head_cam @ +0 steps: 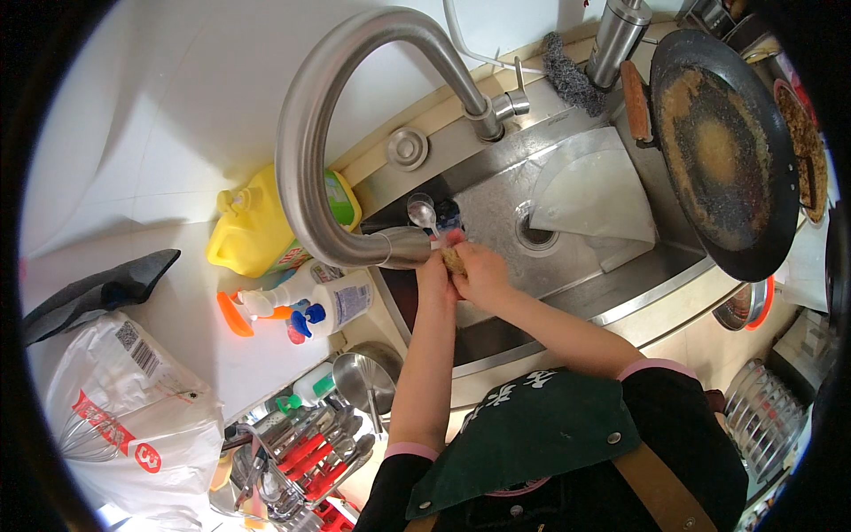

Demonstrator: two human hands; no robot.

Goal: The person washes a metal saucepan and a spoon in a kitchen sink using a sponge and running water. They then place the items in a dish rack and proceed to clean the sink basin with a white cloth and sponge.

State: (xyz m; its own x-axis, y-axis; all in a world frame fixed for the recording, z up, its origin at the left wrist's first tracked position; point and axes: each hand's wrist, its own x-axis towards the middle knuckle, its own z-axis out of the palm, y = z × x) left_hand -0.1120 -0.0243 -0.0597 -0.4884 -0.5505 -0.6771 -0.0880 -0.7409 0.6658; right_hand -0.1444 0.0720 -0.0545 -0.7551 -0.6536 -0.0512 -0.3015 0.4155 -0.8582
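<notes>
Both my hands meet just under the spout of the brushed-steel faucet (332, 120), over the left part of the steel sink (495, 206). My left hand (435, 274) closes around the handle of a spoon (422, 211), whose bowl points away from me. Pressed against it, my right hand (484, 271) grips a tan scrubbing pad (454, 261). The fingers hide most of the handle and part of the pad. A pale, flexible round-edged sheet (592, 189) lies in the sink, partly over the drain (537, 233).
A black wok (721, 159) with food residue stands at the sink's right. Left of the sink are a yellow detergent jug (256, 223), spray bottles (292, 292) and a white plastic bag (133, 412). A steel pan (365, 379) and a utensil rack (312, 459) stand lower left.
</notes>
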